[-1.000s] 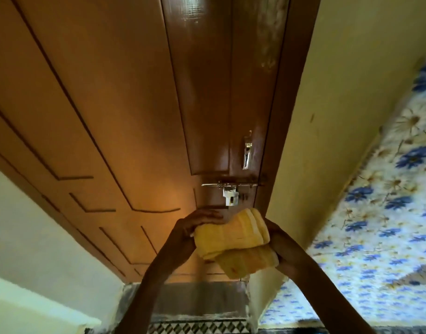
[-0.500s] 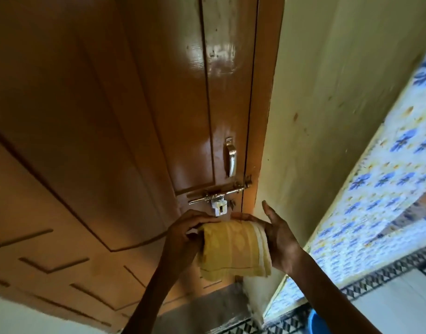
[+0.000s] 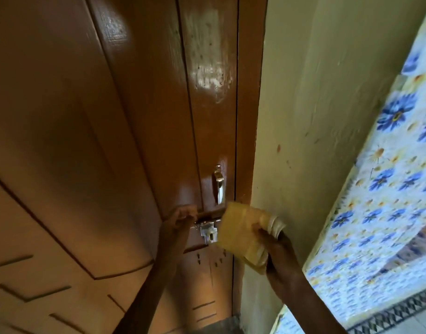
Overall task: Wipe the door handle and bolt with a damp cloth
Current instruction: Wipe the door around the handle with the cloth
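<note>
A shiny metal door handle (image 3: pixel 218 185) stands upright on the brown wooden door (image 3: pixel 139 131), close to the frame. Just below it runs a silver sliding bolt (image 3: pixel 206 228) with a hanging hasp. My left hand (image 3: pixel 178 221) rests on the bolt's left end, fingers curled around it. My right hand (image 3: pixel 275 244) holds a folded yellow cloth (image 3: pixel 243 233), which covers the bolt's right end and the door edge. The cloth's upper corner lies just below the handle.
A pale green wall (image 3: pixel 315 116) meets the door frame (image 3: pixel 251 97) on the right. Further right is a wall of blue floral tiles (image 3: pixel 385 208) with a dark patterned border (image 3: pixel 400 314) near the floor.
My left hand has let go of the cloth and moved up onto the bolt. My right hand alone now carries the cloth, raised to the bolt's right end. The view has tilted closer to the door.
</note>
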The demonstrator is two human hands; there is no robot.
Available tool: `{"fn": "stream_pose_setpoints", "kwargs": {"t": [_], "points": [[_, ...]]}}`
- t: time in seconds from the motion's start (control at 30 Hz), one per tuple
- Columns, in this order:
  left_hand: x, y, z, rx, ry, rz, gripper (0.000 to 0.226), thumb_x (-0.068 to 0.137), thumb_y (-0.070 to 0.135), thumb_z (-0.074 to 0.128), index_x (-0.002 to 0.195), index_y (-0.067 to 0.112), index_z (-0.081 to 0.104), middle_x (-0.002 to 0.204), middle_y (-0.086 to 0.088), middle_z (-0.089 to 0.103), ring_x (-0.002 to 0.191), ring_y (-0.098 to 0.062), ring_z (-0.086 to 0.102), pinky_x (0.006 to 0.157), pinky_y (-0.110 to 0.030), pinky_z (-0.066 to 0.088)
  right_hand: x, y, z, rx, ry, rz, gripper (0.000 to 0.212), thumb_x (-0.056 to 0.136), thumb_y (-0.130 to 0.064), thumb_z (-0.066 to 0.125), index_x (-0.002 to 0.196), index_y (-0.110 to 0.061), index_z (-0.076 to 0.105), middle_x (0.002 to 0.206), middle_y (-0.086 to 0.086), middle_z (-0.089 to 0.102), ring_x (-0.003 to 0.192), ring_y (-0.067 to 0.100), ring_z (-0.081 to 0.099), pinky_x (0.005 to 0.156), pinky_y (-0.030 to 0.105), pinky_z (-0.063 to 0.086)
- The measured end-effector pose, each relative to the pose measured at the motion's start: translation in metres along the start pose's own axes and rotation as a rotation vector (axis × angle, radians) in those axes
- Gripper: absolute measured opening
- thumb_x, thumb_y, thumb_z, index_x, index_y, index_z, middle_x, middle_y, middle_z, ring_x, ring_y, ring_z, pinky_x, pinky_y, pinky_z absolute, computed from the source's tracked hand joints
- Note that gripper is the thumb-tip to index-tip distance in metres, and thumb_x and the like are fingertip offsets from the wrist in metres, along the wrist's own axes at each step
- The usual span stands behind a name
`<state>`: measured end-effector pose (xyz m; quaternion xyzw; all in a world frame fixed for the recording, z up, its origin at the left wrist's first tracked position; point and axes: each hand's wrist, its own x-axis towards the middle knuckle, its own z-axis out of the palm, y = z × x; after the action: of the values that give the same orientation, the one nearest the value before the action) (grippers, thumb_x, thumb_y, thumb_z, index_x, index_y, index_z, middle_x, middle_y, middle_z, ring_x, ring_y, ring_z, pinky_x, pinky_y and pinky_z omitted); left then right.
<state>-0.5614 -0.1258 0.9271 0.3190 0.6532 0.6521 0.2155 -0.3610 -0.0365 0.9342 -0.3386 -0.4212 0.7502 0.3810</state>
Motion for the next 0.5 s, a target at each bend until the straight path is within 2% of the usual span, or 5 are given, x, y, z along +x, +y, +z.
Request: {"fn": "stream_pose_setpoints", "kwargs": {"t": [0.1, 0.17, 0.23, 0.33, 0.5], "points": [[0.024, 0.013, 0.0, 0.54, 0.189, 0.462, 0.039, 0.095, 0.012, 0.062, 0.133, 0.015, 0.058, 0.145, -0.006, 0.051, 0.135, -0.005, 0.043, 0.107, -0.021, 0.039, 0.012, -0.005, 0.017, -0.539, 0.381, -0.474, 0.026, 0.091, -0.014, 0.063, 0.116, -0.015, 0.059, 0.11, 0.006, 0.068, 0.092, 0.014, 0.063, 0.078, 0.022, 0.044], [0.045, 0.018, -0.002, 0.961, 0.275, 0.672, 0.053, 0.097, 0.024, 0.053, 0.148, 0.013, 0.043, 0.16, -0.01, 0.03, 0.151, -0.021, 0.018, 0.122, -0.04, 0.018, 0.026, -0.009, 0.035, -0.574, 0.324, -0.606, 0.036, 0.092, -0.009, 0.057, 0.124, -0.024, 0.054, 0.112, 0.0, 0.065, 0.092, 0.009, 0.059, 0.078, 0.019, 0.044], [0.069, 0.017, -0.007, 1.298, 0.302, 0.749, 0.065, 0.094, 0.038, 0.05, 0.153, 0.016, 0.033, 0.163, -0.013, 0.018, 0.152, -0.031, 0.011, 0.122, -0.053, 0.012, 0.05, -0.009, 0.053, -0.652, 0.145, -0.821, 0.045, 0.094, -0.013, 0.049, 0.137, -0.027, 0.048, 0.133, -0.002, 0.057, 0.121, 0.012, 0.054, 0.099, 0.026, 0.045], [0.095, 0.011, -0.019, 1.499, 0.306, 0.793, 0.079, 0.09, 0.043, 0.063, 0.155, 0.018, 0.027, 0.164, -0.013, 0.016, 0.151, -0.034, 0.011, 0.121, -0.057, 0.011, 0.102, 0.021, 0.066, -1.017, -0.059, -1.113, 0.045, 0.102, -0.031, 0.029, 0.143, -0.015, 0.039, 0.153, 0.008, 0.037, 0.145, 0.026, 0.028, 0.116, 0.046, 0.028], [0.115, -0.001, -0.033, 1.559, 0.342, 0.903, 0.081, 0.091, 0.053, 0.059, 0.157, 0.021, 0.023, 0.164, -0.011, 0.015, 0.151, -0.032, 0.01, 0.121, -0.055, 0.006, 0.128, 0.068, 0.049, -1.268, -0.018, -1.171, 0.069, 0.083, -0.001, 0.067, 0.144, -0.016, 0.039, 0.153, 0.004, 0.037, 0.147, 0.025, 0.02, 0.108, 0.059, 0.034]]}}
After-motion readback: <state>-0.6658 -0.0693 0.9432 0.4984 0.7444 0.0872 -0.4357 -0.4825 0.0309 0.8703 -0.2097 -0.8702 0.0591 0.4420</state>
